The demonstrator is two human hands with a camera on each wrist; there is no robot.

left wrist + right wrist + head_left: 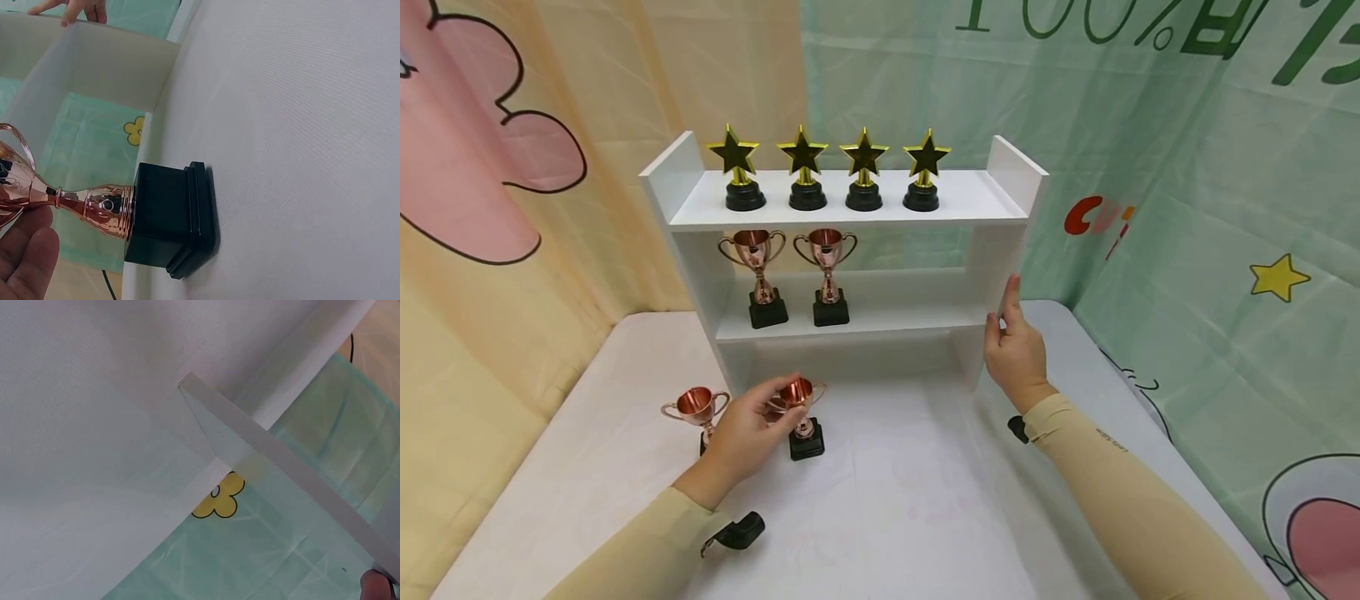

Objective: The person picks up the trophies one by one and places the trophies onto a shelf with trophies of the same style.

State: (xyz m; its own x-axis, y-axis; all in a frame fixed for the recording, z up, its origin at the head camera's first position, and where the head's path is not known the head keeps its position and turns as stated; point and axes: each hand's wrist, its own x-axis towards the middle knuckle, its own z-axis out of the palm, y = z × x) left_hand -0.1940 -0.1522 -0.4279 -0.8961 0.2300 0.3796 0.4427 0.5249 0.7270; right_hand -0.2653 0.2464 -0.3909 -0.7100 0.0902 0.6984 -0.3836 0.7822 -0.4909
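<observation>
My left hand [748, 437] holds a rose-gold trophy cup [797, 393] by its bowl, in front of the shelf. Its black square base [165, 215] is upright at the white tabletop; whether it touches is hard to tell. Another rose-gold trophy cup [696, 406] stands just left of that hand, partly hidden by it. My right hand [1018, 354] touches the right side panel of the white shelf [880, 329], its index finger straight up along the panel. In the right wrist view only a fingertip [376, 586] shows, at the panel's edge.
Several gold star trophies [863, 162] on black bases line the top board. Two rose-gold cups [827, 279] occupy the left part of the middle board. A white cloth [917, 517] covers the table. Printed curtains [1187, 208] hang behind and at the sides.
</observation>
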